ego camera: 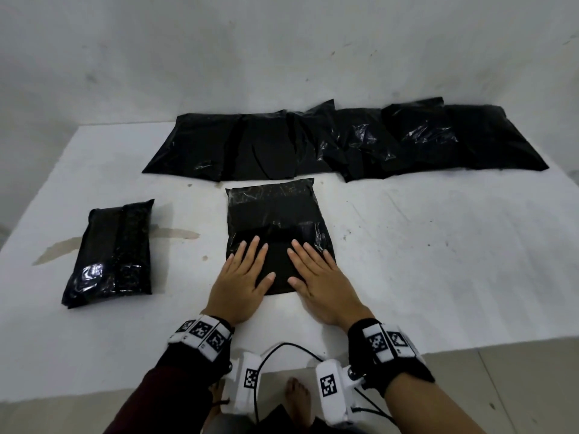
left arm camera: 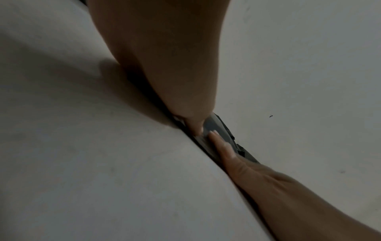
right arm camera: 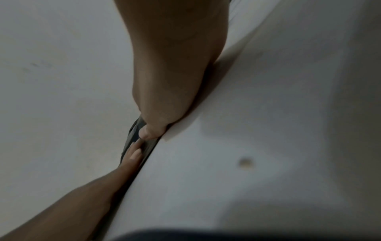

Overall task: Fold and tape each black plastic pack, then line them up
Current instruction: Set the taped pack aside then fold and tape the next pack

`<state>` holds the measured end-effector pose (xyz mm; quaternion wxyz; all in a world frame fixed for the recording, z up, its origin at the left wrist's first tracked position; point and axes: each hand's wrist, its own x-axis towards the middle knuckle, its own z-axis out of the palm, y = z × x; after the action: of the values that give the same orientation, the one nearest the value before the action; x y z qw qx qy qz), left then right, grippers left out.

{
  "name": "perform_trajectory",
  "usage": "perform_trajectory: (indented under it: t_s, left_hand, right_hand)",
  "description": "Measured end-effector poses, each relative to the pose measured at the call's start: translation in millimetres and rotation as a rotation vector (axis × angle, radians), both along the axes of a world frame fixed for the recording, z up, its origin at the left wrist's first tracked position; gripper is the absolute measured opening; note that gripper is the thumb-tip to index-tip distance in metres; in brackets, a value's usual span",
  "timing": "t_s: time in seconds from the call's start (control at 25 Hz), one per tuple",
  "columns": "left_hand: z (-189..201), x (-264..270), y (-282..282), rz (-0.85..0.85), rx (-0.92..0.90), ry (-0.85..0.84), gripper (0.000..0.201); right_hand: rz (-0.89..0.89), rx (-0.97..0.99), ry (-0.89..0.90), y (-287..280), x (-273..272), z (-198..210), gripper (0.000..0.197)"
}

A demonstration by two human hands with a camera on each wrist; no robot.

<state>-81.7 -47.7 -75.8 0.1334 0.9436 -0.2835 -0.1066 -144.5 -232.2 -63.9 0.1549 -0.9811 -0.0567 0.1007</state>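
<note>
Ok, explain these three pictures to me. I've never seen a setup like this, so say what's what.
No machine here: a person works with bare hands, wearing cameras. The wide picture comes from a head camera looking down. The two dim ones come from wrist cameras, which look along each hand at table height.

On the white table, the left hand and right hand lie flat, fingers straight, pressing a black plastic pack in front of the person. Nothing is gripped. A narrower folded pack lies to the left, and a row of overlapping black packs lies at the back. The white bands with square patterns sit on the wrists.
</note>
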Motion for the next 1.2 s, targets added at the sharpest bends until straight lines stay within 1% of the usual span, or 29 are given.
perform_trajectory:
  t_s: [0.08,0.16,0.2,0.24,0.28,0.32,0.36,0.44,0.48,0.56,0.6,0.64,0.72,0.8,0.88,0.96,1.0,1.08,1.2]
  left_hand:
    - [3,0,7,0.000,0.014,-0.005,0.088]
    - [5,1,18,0.017,0.094,-0.006,0.078]
    - [7,1,25,0.023,0.125,0.007,0.077]
    - [9,1,29,0.032,0.129,0.036,0.080]
    - [12,1,30,0.056,0.096,0.067,0.086]
    - [16,0,28,0.088,0.041,0.096,0.089]
    - [19,0,23,0.107,-0.017,0.111,0.090]
    - [23,-1,9,0.097,-0.077,0.100,0.090]
    - [23,-2,2,0.076,-0.061,0.089,0.094]
    - [16,-4,-5,0.032,0.016,0.062,0.109]
    - [13,-4,-4,0.015,0.048,0.056,0.115]
    - [11,-3,-1,0.004,0.060,0.058,0.116]
    - [10,3,9,-0.012,0.042,0.089,0.107]
    - [13,9,21,-0.047,0.031,0.160,0.094]
    - [16,14,33,-0.080,-0.022,0.231,0.090]
    - [20,17,47,-0.035,-0.144,0.283,0.083]
    - [21,18,55,0.007,-0.208,0.286,0.077]
    - [21,20,69,0.066,-0.293,0.265,0.072]
    - [16,23,90,0.024,-0.331,0.237,0.068]
  right_hand:
    - [-0.051,-0.002,0.018,-11,-7,0,0.077]
    - [-0.066,0.023,0.022,-18,-12,-1,0.076]
    - [-0.074,0.065,0.017,-20,-13,-2,0.071]
    - [-0.106,0.146,-0.013,-20,-13,-1,0.063]
    - [-0.165,0.251,-0.062,-19,-13,1,0.054]
    - [-0.224,0.336,-0.114,-17,-11,4,0.050]
    - [-0.254,0.365,-0.144,-13,-7,7,0.051]
    - [-0.214,0.266,-0.128,-2,2,11,0.058]
    - [-0.170,0.187,-0.101,4,7,10,0.064]
    - [-0.099,0.046,-0.041,13,14,3,0.080]
    - [-0.084,0.012,-0.015,13,15,0,0.084]
    - [-0.077,0.000,-0.006,9,14,-2,0.085]
    - [-0.066,0.004,-0.013,-4,8,-3,0.082]
    - [-0.063,0.036,-0.012,-22,2,-3,0.080]
    - [-0.090,0.124,-0.017,-35,-1,-3,0.077]
    - [-0.150,0.253,-0.050,-44,-5,-6,0.068]
    - [-0.190,0.305,-0.098,-48,-7,-9,0.064]
    - [-0.251,0.353,-0.210,-57,-12,-14,0.058]
    - [-0.276,0.414,-0.233,-63,-15,-19,0.047]
